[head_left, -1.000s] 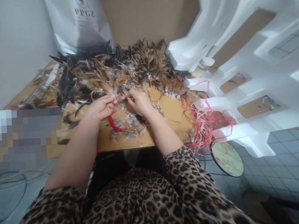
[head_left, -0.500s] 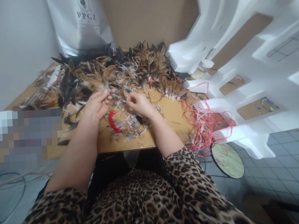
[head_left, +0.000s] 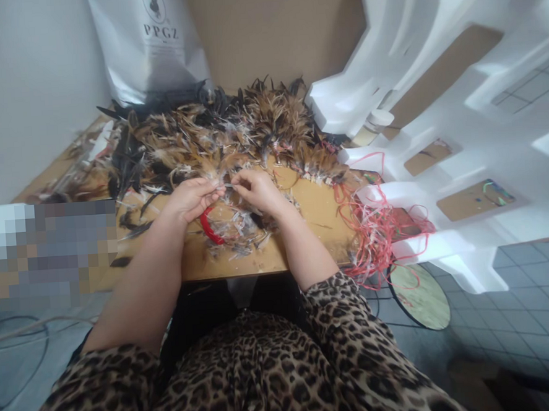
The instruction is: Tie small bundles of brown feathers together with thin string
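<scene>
My left hand (head_left: 194, 198) is closed in a pinch on a brown feather (head_left: 220, 165) at the middle of the wooden table. Its pale shaft points right, into the closed fingertips of my right hand (head_left: 259, 191), which pinch its end. The two hands are nearly touching. Just below my left fingers lies a curved red strip (head_left: 211, 228). Beside it is a scatter of whitish feather scraps (head_left: 245, 229). Beyond my hands spreads a heap of brown and black feathers (head_left: 167, 128).
A tangle of pink-red string (head_left: 374, 243) hangs over the right table edge. White foam packing (head_left: 474, 125) stands along the right, with a small white-lidded jar (head_left: 378, 120) by it. A silver bag (head_left: 154, 58) stands at the back. Below right is a round stool seat (head_left: 419, 296).
My left hand has moved right and slightly down, bringing the feather to my right hand. My right hand has barely shifted and now pinches the shaft end.
</scene>
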### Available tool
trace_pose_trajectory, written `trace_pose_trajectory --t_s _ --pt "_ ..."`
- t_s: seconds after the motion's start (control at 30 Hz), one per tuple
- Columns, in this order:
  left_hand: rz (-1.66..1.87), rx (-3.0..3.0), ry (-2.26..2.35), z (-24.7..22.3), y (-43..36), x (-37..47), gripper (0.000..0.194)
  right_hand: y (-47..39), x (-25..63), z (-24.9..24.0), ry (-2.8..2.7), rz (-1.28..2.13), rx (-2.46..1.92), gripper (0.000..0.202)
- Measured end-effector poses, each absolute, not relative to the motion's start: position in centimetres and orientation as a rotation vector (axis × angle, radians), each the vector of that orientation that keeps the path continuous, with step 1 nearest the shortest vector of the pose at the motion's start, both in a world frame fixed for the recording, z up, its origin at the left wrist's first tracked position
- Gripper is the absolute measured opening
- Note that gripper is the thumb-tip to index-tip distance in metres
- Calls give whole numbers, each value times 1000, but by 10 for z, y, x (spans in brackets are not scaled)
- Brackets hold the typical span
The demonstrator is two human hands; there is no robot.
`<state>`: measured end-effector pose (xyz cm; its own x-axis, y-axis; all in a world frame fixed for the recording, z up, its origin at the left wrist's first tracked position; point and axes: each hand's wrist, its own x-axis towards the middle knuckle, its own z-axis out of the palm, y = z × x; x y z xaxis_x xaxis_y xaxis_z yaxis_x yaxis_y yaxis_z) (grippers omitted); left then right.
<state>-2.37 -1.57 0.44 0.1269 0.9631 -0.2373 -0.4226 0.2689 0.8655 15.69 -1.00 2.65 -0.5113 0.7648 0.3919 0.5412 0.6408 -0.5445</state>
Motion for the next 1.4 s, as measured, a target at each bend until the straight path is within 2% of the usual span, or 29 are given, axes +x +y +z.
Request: trace_pose_trajectory --t_s 0.23,0.57,0.67,0.83,1.0,1.1,1.4 --pt "1176 790 1011 1 -15 -23 3 -4 160 23 -2265 379 -1113 18" --pt "1179 875 991 -5 -12 -24 9 -5 159 25 -2088 337 -1116 16" --pt "1185 858 986 -7 -11 -24 10 -6 157 25 -1970 509 -1071 14" --pt "1236 805 960 -7 -10 -24 9 -9 147 22 -1605 1154 -923 19" --pt "1230 789 877 -7 -12 -21 11 -9 135 15 -1263 1536 -713 23" --pt "1214 795 878 -7 -12 -21 11 -7 134 11 -1200 1597 -634 25" --pt "1291 805 907 5 -15 -26 9 -2 148 15 -1451 1404 -735 29"
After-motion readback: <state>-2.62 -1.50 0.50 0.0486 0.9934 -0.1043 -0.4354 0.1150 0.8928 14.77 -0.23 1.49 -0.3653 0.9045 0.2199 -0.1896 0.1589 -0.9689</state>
